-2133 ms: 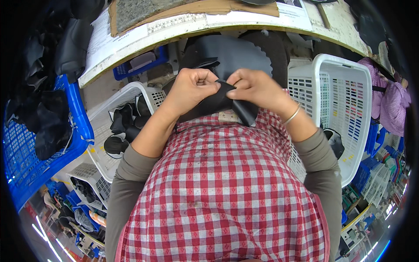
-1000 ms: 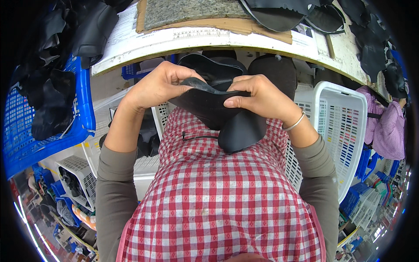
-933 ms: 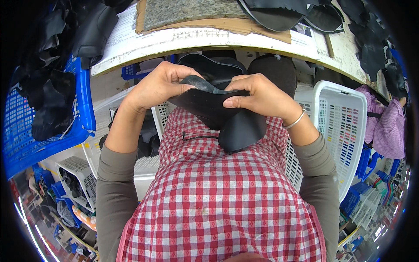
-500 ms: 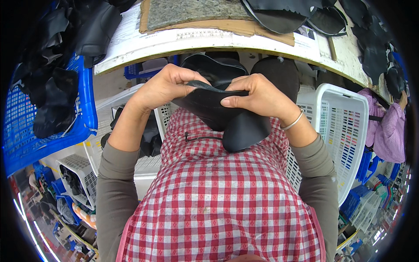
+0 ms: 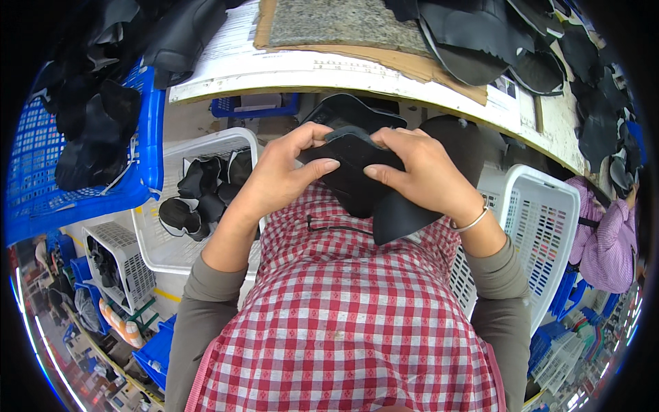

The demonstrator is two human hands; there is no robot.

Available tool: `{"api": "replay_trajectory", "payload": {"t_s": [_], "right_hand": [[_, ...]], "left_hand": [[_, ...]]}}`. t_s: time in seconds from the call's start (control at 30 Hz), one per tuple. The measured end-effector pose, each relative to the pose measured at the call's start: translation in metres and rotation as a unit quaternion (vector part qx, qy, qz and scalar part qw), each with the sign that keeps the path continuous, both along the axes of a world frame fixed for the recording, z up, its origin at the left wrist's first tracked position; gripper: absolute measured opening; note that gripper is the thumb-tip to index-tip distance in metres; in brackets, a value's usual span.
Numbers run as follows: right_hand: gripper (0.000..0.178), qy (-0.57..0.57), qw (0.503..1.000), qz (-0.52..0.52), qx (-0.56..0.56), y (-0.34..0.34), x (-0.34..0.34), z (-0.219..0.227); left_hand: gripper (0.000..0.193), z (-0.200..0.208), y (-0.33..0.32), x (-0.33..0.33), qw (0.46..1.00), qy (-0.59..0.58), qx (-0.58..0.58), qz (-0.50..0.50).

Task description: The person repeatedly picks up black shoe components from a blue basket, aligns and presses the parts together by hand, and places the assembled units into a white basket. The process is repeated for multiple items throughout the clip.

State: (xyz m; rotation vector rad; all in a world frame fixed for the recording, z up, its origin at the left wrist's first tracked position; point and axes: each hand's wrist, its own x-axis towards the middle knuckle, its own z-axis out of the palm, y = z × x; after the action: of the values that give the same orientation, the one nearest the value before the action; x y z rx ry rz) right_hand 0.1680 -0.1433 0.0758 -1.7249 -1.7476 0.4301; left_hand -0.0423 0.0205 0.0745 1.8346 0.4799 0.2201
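Over my lap I hold a black leather shoe upper (image 5: 351,167) by its top edge. My left hand (image 5: 292,161) pinches that edge on the left, thumb on the near face and fingers behind. My right hand (image 5: 419,165) grips the same edge on the right in a like way, its thumb close to the other one. A smooth black flap (image 5: 401,218) hangs below my right hand. Just behind the held piece, another curved black leather piece (image 5: 350,110) shows partly. A thin black strap (image 5: 333,227) lies on my checked apron (image 5: 343,295).
A white worktable (image 5: 233,86) with a stone slab (image 5: 343,22) and black leather pieces (image 5: 473,41) spans the front. At left stand a blue crate (image 5: 152,137) and a white basket (image 5: 199,141) holding black pieces. A white basket (image 5: 542,178) and a person in purple (image 5: 607,240) are at right.
The upper's top edge, stretched fairly flat before, now bends up into a peak between my hands. My thumbs have come onto its near face, closer together. The view has shifted a little.
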Motion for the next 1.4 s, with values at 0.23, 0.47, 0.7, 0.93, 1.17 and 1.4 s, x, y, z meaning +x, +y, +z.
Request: {"api": "replay_trajectory", "payload": {"t_s": [0.23,0.47,0.7,0.93,1.17,1.4], "right_hand": [[0.035,-0.013,0.998,0.017,-0.054,0.017,-0.018,0.002],[0.031,0.014,0.996,0.034,-0.081,0.014,-0.015,0.006],[0.027,0.005,0.999,0.005,-0.054,0.011,-0.021,-0.002],[0.026,0.074,0.989,-0.062,-0.112,0.0,-0.02,-0.009],[0.038,0.29,0.941,-0.035,-0.17,-0.007,-0.004,-0.022],[0.033,0.182,0.977,-0.051,-0.102,-0.014,-0.015,-0.018]], "left_hand": [[0.036,-0.018,-0.002,-0.01,0.998,-0.018,-0.027,0.047],[0.031,-0.02,-0.011,-0.007,0.994,-0.039,-0.07,0.071],[0.017,-0.019,-0.005,-0.003,0.996,-0.046,-0.054,0.048],[0.014,-0.023,-0.01,0.013,0.992,-0.04,-0.104,0.061],[0.019,-0.014,-0.013,0.016,0.993,-0.029,-0.113,0.005],[0.016,-0.013,-0.014,0.012,0.979,-0.007,-0.201,0.018]]}}
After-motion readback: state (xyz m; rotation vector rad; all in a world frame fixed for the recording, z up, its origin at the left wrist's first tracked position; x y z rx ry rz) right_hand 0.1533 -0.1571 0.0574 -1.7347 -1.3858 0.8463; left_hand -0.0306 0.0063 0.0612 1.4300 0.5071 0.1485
